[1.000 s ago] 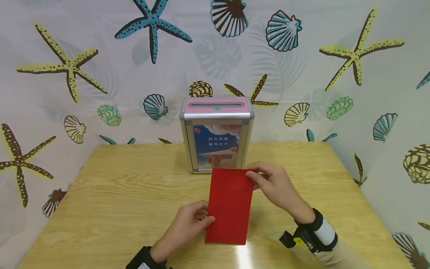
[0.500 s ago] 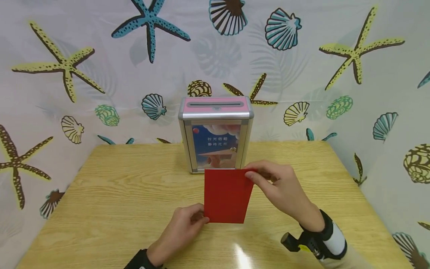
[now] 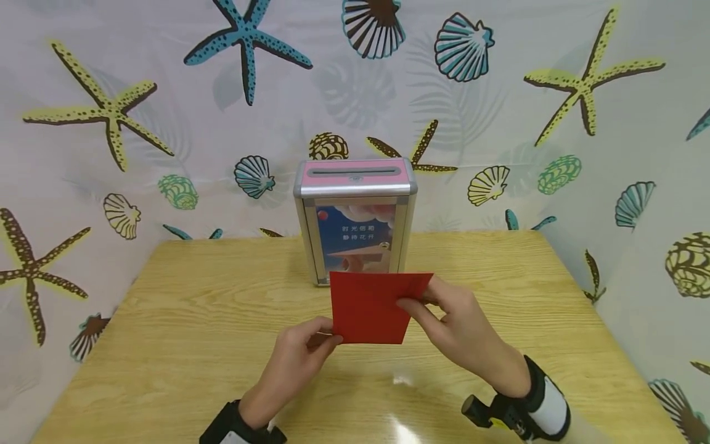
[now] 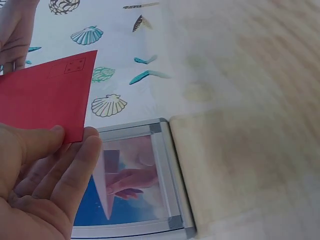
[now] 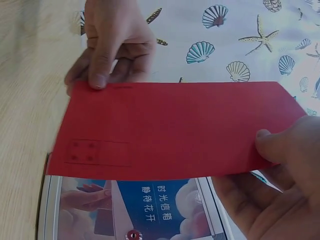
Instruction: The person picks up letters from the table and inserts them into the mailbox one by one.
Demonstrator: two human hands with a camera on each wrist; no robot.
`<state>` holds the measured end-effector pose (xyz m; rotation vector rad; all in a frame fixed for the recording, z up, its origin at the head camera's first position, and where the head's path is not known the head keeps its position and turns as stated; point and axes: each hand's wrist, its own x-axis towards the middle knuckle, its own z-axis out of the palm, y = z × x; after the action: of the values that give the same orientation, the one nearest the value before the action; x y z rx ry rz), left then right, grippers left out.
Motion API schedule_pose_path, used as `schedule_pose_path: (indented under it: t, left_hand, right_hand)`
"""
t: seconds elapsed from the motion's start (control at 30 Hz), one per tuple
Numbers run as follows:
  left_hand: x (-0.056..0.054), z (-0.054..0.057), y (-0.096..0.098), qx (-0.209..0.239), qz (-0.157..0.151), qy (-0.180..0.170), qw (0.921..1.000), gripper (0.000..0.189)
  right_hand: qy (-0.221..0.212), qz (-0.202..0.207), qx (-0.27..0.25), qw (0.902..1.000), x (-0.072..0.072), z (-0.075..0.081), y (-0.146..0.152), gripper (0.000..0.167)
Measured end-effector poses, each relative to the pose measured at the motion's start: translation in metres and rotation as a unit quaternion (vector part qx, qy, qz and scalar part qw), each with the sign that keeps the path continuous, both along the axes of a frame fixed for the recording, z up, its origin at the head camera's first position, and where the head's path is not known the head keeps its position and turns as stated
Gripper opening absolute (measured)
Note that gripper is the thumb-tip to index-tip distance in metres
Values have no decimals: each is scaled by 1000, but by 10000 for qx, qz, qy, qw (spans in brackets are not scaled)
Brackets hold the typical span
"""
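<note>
A red envelope (image 3: pixel 368 311) is held up in front of a letter box (image 3: pixel 355 228), tilted so that it looks short in the head view. My left hand (image 3: pixel 296 357) pinches its lower left corner between thumb and fingers. With thumb in front and fingers behind, my right hand (image 3: pixel 457 324) grips it near the upper right corner. Small printed boxes show on the envelope (image 5: pixel 170 130) in the right wrist view. The letter box has a pink top with a long slot (image 3: pixel 354 171), a silver frame and a blue picture door with a small lock.
The wooden table (image 3: pixel 211 327) carries the letter box near its back edge. Behind and at both sides hangs a white cloth (image 3: pixel 183 135) printed with starfish and shells. Each wrist wears a black strap (image 3: pixel 538 401).
The envelope has tipped from a nearly full front view to a foreshortened one, its lower edge rising. My left hand has moved up with it, and my right thumb sits further in.
</note>
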<state>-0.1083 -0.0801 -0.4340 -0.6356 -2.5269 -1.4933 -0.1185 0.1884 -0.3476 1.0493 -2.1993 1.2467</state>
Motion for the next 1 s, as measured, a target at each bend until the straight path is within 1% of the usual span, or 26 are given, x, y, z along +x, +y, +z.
schedule_pose_path:
  t: [0.17,0.27,0.33,0.47,0.5,0.57,0.73,0.87,1.0]
  left_hand:
    - [-4,9,1,48,-42,504,9987,28]
    - [-5,16,1,-137,29,862,9962,29]
    - [-5,20,1,-379,103,1160,9925,30]
    - [-5,28,1,-847,280,1699,9814,30]
    - [-5,31,1,-914,322,1783,9792,31]
    - [-5,37,3,-1046,411,1921,9749,31]
    - [-8,54,8,-1308,509,2288,9633,33]
    - [-11,65,11,-1336,497,2469,9585,32]
    - [-14,73,11,-1388,591,2593,9539,28]
  right_hand:
    - [44,-46,181,9998,1,-4,-3,35]
    - [124,-69,259,9996,2,-5,-4,35]
    - [230,-98,290,9993,1,-5,-6,35]
    - [574,-251,360,9974,1,-5,-8,35]
    - [651,-296,379,9967,1,-5,-9,36]
    - [659,-314,369,9967,1,-4,-10,37]
    - [603,-174,258,9977,1,0,-15,40]
    - [870,-222,218,9957,-1,1,-19,39]
    - [1032,-314,199,9940,-3,4,-23,33]
